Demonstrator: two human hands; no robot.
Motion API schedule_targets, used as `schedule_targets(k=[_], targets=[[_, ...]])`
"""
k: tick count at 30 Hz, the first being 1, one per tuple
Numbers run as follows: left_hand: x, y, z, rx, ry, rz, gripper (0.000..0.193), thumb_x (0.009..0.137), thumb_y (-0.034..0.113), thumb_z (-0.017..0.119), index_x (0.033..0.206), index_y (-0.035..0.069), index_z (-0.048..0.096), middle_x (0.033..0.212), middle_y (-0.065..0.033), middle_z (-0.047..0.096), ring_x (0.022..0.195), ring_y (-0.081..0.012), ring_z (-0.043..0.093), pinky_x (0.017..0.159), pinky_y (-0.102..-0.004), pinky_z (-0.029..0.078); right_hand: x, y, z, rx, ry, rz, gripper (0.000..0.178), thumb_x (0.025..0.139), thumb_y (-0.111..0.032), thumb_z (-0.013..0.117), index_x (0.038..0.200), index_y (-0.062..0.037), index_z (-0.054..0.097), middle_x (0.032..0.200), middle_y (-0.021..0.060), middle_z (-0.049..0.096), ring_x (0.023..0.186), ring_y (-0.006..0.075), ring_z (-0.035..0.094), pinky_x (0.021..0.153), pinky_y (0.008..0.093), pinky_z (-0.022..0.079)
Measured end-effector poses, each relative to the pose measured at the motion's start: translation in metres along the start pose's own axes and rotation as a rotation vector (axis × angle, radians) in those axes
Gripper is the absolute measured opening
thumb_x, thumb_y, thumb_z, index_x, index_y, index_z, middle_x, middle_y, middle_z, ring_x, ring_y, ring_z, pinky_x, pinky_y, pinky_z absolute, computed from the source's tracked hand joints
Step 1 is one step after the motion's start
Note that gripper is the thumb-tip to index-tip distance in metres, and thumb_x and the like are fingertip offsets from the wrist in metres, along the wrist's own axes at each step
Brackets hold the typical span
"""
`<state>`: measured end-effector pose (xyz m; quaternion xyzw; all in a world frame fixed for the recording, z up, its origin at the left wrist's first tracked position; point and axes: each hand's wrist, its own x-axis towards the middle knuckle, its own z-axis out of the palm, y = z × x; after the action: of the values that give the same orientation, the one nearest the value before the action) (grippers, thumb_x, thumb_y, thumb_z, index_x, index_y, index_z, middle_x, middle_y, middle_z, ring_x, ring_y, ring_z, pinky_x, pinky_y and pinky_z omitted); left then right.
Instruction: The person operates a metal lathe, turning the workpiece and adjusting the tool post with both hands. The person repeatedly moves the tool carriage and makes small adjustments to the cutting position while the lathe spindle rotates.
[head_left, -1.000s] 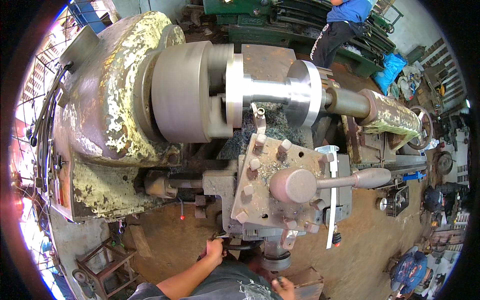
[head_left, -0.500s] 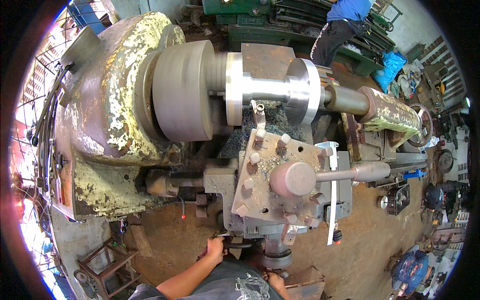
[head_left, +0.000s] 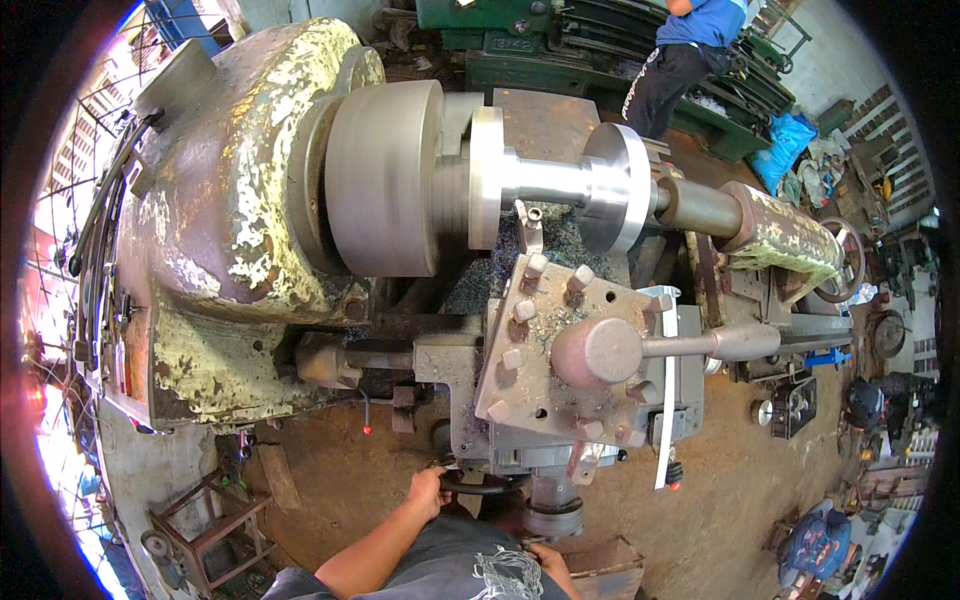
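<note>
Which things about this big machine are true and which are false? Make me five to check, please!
1. The left hand is at the black handwheel. True.
2. The right hand is up on the shiny metal workpiece. False: it is low down, near the round dial.
3. The long, pale caliper lies to the left of the big round knob. False: it lies to the right of the knob.
4. The workpiece has two wide discs with a narrower part between them. True.
5. The person by the green machine wears a yellow shirt. False: the shirt is blue.
</note>
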<state>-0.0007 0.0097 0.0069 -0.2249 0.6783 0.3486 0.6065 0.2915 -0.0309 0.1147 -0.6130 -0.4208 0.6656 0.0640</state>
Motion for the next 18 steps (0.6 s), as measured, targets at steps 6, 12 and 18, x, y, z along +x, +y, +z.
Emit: schedule_targets(k=[6, 12, 18], targets=[[0.048, 0.008, -0.024, -0.099, -0.16, -0.188, 0.012, 0.091, 0.022, 0.055, 0.09, 0.01, 0.056, 0.076, -0.0053, 0.059, 0.066, -0.0197, 0.056, 0.053, -0.033, 0.042, -0.022, -0.09, -0.024, -0.352, 0.59, -0.088, 0.046, 0.082, -0.026, 0.078, 0.12, -0.005, 0.061, 0.103, 0.0149, 0.069, 0.088, 0.0271, 0.066, 0.08, 0.0354, 0.052], [0.011, -0.007, 0.006, -0.006, 0.056, 0.054, 0.016, 0.092, 0.016, 0.047, 0.09, 0.005, 0.058, 0.078, -0.011, 0.062, 0.06, -0.024, 0.058, 0.046, -0.0367, 0.043, 0.014, -0.136, 0.0, -0.465, 0.574, -0.15, 0.113, 0.056, -0.036, 0.092, 0.142, 0.007, 0.032, 0.134, 0.0342, 0.044, 0.126, 0.045, 0.046, 0.105, 0.0462, 0.041], [-0.002, 0.004, 0.005, -0.004, -0.017, 0.009, 0.02, 0.094, 0.018, 0.044, 0.095, 0.002, 0.057, 0.08, -0.0124, 0.063, 0.058, -0.0246, 0.056, 0.046, -0.0383, 0.044, 0.021, -0.138, -0.003, -0.424, 0.6, -0.116, 0.122, 0.054, -0.039, 0.092, 0.145, 0.0068, 0.024, 0.132, 0.0357, 0.048, 0.124, 0.0456, 0.05, 0.104, 0.0466, 0.042]])
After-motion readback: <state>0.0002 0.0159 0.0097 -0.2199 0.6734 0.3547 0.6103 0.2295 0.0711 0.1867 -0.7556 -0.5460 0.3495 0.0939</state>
